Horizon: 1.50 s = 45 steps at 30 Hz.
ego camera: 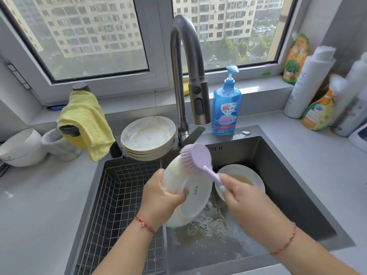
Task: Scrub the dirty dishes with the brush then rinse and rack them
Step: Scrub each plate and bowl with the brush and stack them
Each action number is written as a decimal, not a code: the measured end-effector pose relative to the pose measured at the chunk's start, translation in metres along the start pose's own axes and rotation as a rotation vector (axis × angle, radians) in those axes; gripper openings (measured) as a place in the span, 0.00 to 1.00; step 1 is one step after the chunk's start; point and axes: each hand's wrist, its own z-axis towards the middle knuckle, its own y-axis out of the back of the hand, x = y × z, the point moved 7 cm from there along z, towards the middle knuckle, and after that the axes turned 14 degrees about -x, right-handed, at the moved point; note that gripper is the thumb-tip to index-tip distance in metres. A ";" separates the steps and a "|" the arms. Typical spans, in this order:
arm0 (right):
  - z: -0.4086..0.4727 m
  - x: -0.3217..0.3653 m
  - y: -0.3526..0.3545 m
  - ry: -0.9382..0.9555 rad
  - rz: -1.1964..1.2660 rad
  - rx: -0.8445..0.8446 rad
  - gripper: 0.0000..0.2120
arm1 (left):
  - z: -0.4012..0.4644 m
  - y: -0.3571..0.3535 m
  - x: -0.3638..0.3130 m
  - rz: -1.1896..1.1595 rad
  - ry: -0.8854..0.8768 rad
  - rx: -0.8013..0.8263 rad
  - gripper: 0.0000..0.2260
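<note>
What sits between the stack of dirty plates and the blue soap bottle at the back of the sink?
In the head view, the faucet rises between the stack of dirty plates and the soap bottle, its spray head hanging on the bottle's side.

Pale grey bench [35, 205] wraps dark sink [278, 155], frame centre. Stack of dirty plates [148, 135] on bench at sink's back edge, just left of faucet base. Blue dish soap pump bottle [226, 110] right of faucet. White bowls [19, 147] far left. Cleaning bottles [317, 108] clustered upper right.
</note>
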 end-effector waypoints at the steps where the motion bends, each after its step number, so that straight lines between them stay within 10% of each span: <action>1: -0.008 0.012 -0.001 0.053 -0.025 0.021 0.17 | 0.001 -0.002 0.002 -0.013 0.015 0.001 0.17; 6: -0.026 0.035 -0.010 0.143 -0.148 0.090 0.23 | 0.001 -0.013 0.002 -0.031 0.007 0.073 0.21; 15: 0.000 -0.071 -0.034 -0.288 -0.015 0.071 0.12 | 0.003 0.016 0.023 -0.287 0.196 -0.116 0.25; 27: 0.000 -0.001 -0.031 0.019 -0.002 -0.104 0.22 | -0.006 -0.008 0.021 -0.353 0.229 -0.093 0.18; 45: -0.018 -0.052 -0.048 -0.215 0.132 0.016 0.09 | 0.017 0.026 0.042 -0.611 0.319 -0.166 0.35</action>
